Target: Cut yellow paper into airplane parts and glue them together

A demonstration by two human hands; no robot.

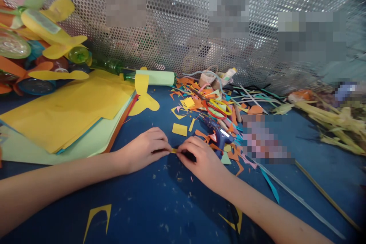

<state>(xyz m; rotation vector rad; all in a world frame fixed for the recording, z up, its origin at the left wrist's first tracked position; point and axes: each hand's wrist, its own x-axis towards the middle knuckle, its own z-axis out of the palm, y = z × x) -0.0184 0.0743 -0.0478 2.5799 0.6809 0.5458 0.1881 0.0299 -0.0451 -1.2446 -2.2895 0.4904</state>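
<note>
Between my two hands, a small strip of yellow paper (pixel 174 151) is stretched just above the blue table. My left hand (pixel 147 148) pinches its left end between thumb and fingers. The right end is pinched by my right hand (pixel 201 156), its fingers curled. Just beyond the hands lie a yellow paper rectangle (pixel 180 129) and a narrow yellow piece (pixel 192 124). A blue glue gun (pixel 220 135) rests to the right, behind my right hand, partly covered by paper scraps.
Stacked yellow sheets (pixel 71 106) lie at left, below bottle crafts (pixel 54 38). A paper-wrapped green bottle (pixel 157 77) lies at the back. Scissors (pixel 219 108) sit among orange scraps. Dry husks (pixel 328 118) and a clear glue stick (pixel 303 194) are at right. A perforated metal screen (pixel 177 19) stands behind.
</note>
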